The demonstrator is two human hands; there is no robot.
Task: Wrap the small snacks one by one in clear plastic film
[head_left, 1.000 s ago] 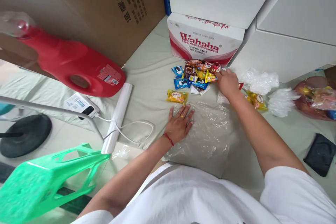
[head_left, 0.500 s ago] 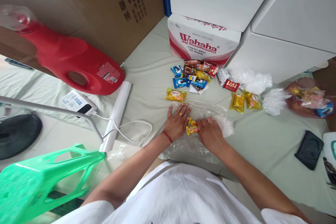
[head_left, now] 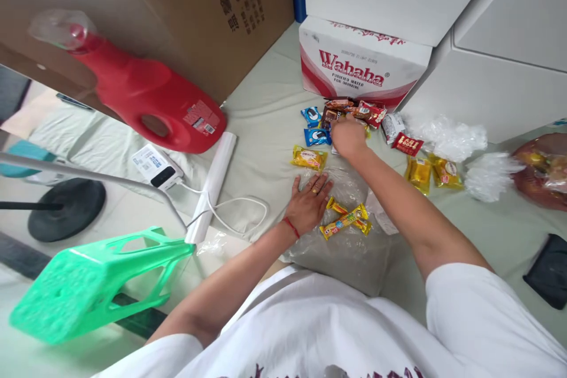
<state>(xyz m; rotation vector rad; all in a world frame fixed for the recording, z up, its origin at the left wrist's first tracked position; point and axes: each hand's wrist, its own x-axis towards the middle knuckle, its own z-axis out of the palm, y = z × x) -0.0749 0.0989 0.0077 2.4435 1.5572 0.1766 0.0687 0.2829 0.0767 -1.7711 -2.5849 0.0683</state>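
My left hand [head_left: 309,204] lies flat with fingers spread on a clear plastic bag [head_left: 349,263]. Just right of it, two yellow snack bars [head_left: 344,221] lie crossed on the bag. My right hand [head_left: 349,137] is at the pile of wrapped snacks, its fingers bunched and pointing down; the fingertips and anything in them are hidden. Blue packets [head_left: 316,136] show left of that hand, and brown and red packets [head_left: 371,113] lie behind it. A yellow packet [head_left: 309,157] rests just beyond my left fingers.
Behind the snacks stands a white-and-red Wahaha carton [head_left: 363,68]. Crumpled clear plastic [head_left: 447,136] and two yellow packets [head_left: 419,174] lie to the right. Leftward are a red jug [head_left: 155,100], a white roll [head_left: 212,189], a cabled white device [head_left: 157,166] and a green stool [head_left: 101,283].
My right hand has left the yellow bars, which now lie crossed on the bag, and moved forward to the snack pile. My left hand stays flat on the bag. The view has shifted slightly.
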